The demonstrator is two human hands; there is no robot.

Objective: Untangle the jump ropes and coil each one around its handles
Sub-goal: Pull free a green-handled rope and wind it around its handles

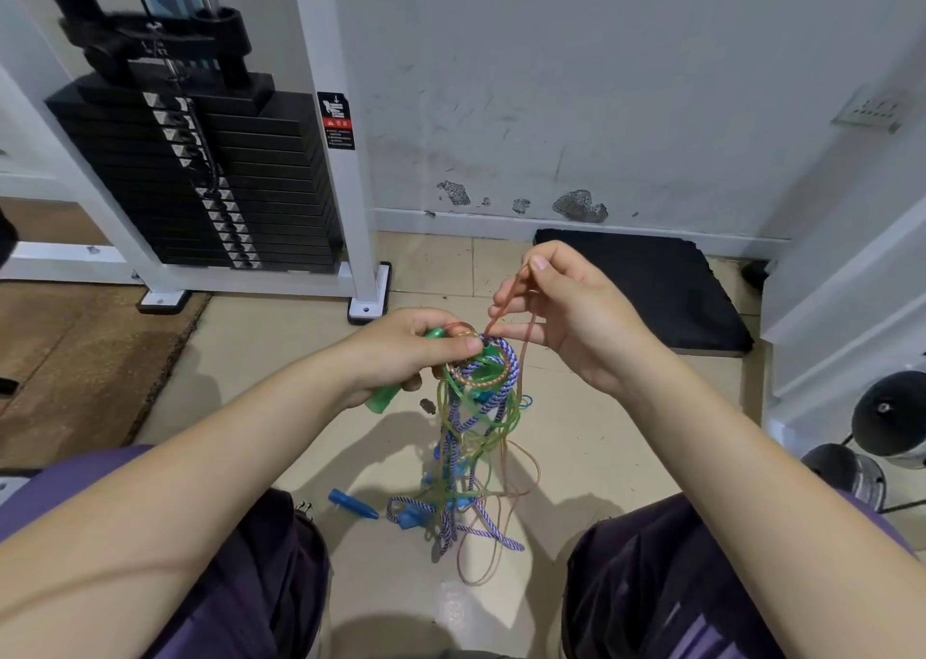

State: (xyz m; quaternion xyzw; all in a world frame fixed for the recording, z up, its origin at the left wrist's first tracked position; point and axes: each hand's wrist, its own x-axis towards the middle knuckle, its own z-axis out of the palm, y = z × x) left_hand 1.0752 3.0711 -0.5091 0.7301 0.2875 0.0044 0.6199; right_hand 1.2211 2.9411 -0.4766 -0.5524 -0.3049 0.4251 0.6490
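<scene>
Red-black warning label (336, 120) — text illegible

— What's behind?
— A scuffed white wall (576, 82) with chipped patches above the baseboard, and a socket plate (874, 107) at right.
— And the floor?
— Beige tiles (300, 358), a black mat (651, 288), a black weight stack (200, 182) in a white frame (340, 157).

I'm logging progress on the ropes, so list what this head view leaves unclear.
- Green handle: middle wrapped by left hand.
- Rope tangle: strands overlap, so rope count and paths are unclear.
- Orange rope: its top is behind the right hand fingers.
- Blue handle: its rope is untraceable.
</scene>
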